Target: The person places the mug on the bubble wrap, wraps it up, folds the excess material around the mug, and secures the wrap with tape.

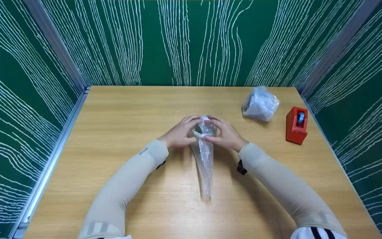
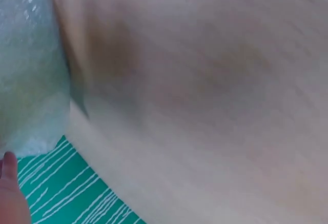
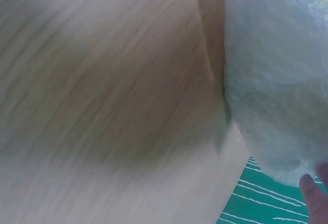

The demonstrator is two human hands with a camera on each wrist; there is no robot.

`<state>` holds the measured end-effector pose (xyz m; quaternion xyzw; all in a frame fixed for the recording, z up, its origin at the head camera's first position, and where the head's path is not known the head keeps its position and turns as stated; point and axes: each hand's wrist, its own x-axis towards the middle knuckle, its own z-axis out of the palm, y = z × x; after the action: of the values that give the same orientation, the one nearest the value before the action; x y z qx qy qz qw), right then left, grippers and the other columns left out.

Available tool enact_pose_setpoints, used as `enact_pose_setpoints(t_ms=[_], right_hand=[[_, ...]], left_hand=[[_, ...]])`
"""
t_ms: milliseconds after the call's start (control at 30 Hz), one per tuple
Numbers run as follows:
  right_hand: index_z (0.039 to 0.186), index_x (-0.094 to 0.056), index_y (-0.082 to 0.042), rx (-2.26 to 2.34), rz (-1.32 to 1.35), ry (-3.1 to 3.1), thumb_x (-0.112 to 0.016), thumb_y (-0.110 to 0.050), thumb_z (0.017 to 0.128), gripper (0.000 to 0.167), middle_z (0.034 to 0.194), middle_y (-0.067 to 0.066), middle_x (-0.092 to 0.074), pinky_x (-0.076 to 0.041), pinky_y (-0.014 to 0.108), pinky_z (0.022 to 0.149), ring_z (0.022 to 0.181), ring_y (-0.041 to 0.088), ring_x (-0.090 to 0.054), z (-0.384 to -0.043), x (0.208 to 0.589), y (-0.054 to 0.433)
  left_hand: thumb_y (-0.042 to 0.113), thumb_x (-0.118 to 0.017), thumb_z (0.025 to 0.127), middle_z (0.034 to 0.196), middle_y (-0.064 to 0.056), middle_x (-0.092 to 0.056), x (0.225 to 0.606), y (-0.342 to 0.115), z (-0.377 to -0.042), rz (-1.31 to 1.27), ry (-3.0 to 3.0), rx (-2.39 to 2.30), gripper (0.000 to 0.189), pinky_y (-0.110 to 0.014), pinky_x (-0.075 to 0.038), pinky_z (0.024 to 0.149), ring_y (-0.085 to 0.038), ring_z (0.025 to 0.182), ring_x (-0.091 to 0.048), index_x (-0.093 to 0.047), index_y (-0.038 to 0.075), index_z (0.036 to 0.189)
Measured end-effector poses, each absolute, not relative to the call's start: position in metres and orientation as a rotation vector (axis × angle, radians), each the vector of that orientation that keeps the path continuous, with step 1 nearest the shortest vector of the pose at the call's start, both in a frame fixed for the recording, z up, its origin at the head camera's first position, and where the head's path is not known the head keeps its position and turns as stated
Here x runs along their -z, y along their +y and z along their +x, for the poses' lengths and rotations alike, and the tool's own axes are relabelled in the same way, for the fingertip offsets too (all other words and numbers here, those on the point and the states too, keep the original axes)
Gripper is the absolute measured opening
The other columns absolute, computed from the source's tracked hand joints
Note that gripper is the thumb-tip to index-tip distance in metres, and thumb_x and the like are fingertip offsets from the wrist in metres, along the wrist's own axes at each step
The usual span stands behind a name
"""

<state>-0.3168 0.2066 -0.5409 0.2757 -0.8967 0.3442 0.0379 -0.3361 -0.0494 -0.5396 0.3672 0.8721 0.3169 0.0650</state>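
A long piece of clear bubble wrap (image 1: pixel 205 159), rolled into a tapering sleeve, is at mid-table in the head view. Its wide, open end is between the two hands, with something dark just inside the rim; the narrow end points toward the person. My left hand (image 1: pixel 181 132) grips that wide end from the left, thumb at the near side of the rim and fingers at the far side. From the right, my right hand (image 1: pixel 226 133) holds the same rim likewise. Both wrist views show the cloudy wrap (image 2: pixel 31 75) close up, with fingertips at its end.
Toward the back right of the wooden table (image 1: pixel 128 109) sits a bubble-wrapped bundle (image 1: pixel 261 103), its contents obscured. A red tape dispenser (image 1: pixel 297 125) with a blue-cored roll stands near the right edge. Green panels (image 1: pixel 149 43) with white lines enclose the back and sides.
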Motion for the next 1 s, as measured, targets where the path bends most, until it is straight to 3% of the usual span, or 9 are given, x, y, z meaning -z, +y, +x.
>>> enact_pose_setpoints(t_ms=[133, 300, 467, 667, 1000], right_hand=[[0.144, -0.068, -0.009, -1.057, 0.817, -2.748, -0.088, -0.037, 0.092, 0.062, 0.166, 0.018, -0.052, -0.042, 0.061, 0.126, 0.15, 0.043, -0.053, -0.316, 0.54, 0.206], [0.146, -0.067, -0.009, -1.058, 0.799, -2.775, -0.089, -0.039, 0.091, 0.065, 0.167, 0.017, -0.051, -0.04, 0.061, 0.127, 0.152, 0.043, -0.051, -0.315, 0.539, 0.206], [0.149, -0.065, -0.012, -1.061, 0.817, -2.808, -0.088, -0.042, 0.092, 0.069, 0.169, 0.015, -0.049, -0.038, 0.062, 0.128, 0.155, 0.042, -0.048, -0.314, 0.538, 0.209], [0.148, -0.067, -0.01, -0.972, 0.985, -2.662, -0.091, -0.034, 0.09, 0.067, 0.165, 0.015, -0.054, -0.041, 0.06, 0.127, 0.153, 0.041, -0.05, -0.306, 0.546, 0.222], [0.131, -0.075, -0.008, -0.638, 1.279, -2.272, -0.101, -0.022, 0.075, 0.063, 0.143, 0.02, -0.069, -0.058, 0.059, 0.109, 0.129, 0.041, -0.068, -0.28, 0.558, 0.237]], left_hand=[[0.042, -0.069, 0.101, 0.181, -0.005, -0.027, 0.533, -0.052, -0.335, 1.053, 2.578, -0.938, 0.081, -0.055, -0.029, 0.135, -0.03, 0.168, -0.025, -0.035, 0.02, 0.171], [0.061, -0.08, 0.092, 0.181, -0.002, -0.027, 0.531, -0.051, -0.334, 1.034, 2.595, -0.907, 0.099, -0.056, -0.03, 0.134, -0.029, 0.168, -0.025, -0.035, 0.022, 0.171], [0.048, -0.085, 0.093, 0.177, -0.003, -0.035, 0.533, -0.051, -0.335, 1.084, 2.634, -0.914, 0.089, -0.052, -0.032, 0.134, -0.028, 0.165, -0.031, -0.044, 0.02, 0.167], [0.04, -0.087, 0.094, 0.173, -0.003, -0.043, 0.535, -0.049, -0.337, 1.157, 2.657, -0.919, 0.079, -0.049, -0.032, 0.134, -0.028, 0.162, -0.036, -0.053, 0.016, 0.161], [0.037, -0.089, 0.092, 0.174, -0.001, -0.041, 0.528, -0.048, -0.341, 1.088, 2.621, -0.929, 0.071, -0.048, -0.035, 0.133, -0.027, 0.162, -0.04, -0.06, 0.017, 0.154]])
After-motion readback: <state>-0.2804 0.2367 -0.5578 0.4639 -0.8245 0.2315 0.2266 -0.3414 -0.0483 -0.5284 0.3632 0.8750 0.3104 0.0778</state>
